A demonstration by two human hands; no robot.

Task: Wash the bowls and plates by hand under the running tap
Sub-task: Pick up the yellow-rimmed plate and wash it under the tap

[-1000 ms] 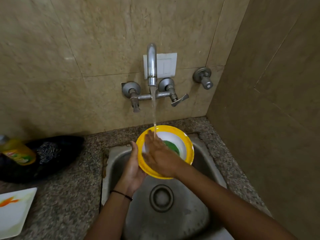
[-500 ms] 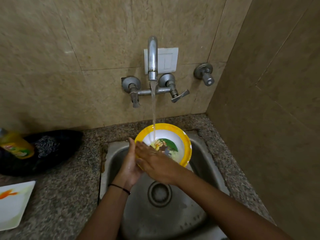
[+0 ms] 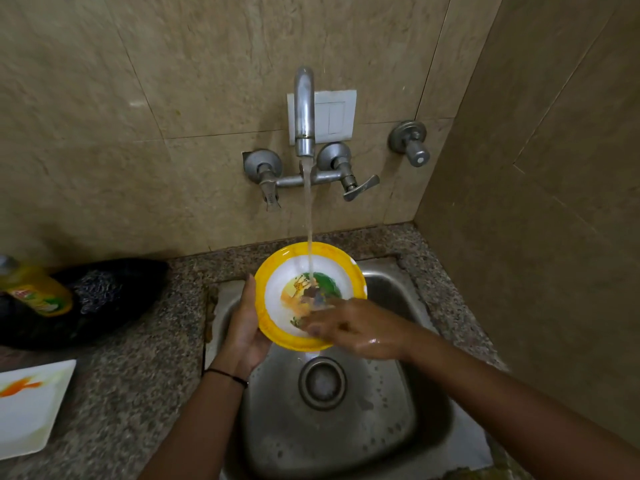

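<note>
A yellow-rimmed white bowl (image 3: pixel 277 282) with a coloured picture inside is tilted over the steel sink (image 3: pixel 391 427). Water from the wall tap (image 3: pixel 304 112) falls into its middle. My left hand (image 3: pixel 244 327) holds the bowl from the left, palm under its rim and thumb along the edge. My right hand (image 3: pixel 349 329) lies across the bowl's lower right inside, fingers straight and blurred, wet with water. A white square plate (image 3: pixel 31 407) with an orange mark lies on the counter at the far left.
A yellow dish-soap bottle (image 3: pixel 34 289) lies on a black bag (image 3: pixel 114 299) holding a steel scrubber at the left. The granite counter (image 3: pixel 131 393) surrounds the sink. The drain (image 3: pixel 322 382) sits below the bowl. A tiled wall stands close on the right.
My right hand slid from the bowl's left side across to its lower right, uncovering the picture. The bowl stays under the stream in my left hand.
</note>
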